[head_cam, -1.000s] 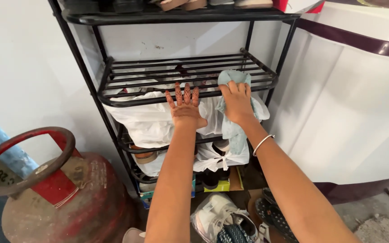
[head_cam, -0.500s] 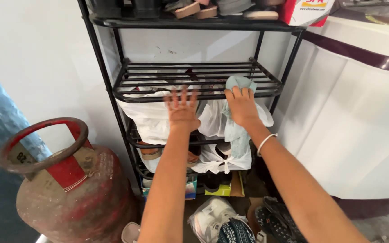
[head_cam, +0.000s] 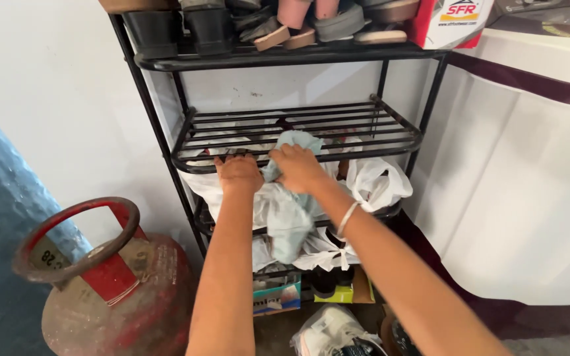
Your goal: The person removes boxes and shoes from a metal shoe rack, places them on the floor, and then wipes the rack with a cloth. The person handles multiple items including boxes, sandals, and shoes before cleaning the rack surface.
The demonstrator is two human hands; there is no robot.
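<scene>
One red-white box [head_cam: 453, 20], rack [head_cam: 298, 142] top-rt

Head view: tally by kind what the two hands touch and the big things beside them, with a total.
Hands: 2, left hand and right hand
Light blue cloth: 1, gripped by the right hand
Black metal rack: 1, its front bar under the left hand
Red gas cylinder: 1
White appliance: 1
Total: 6
</scene>
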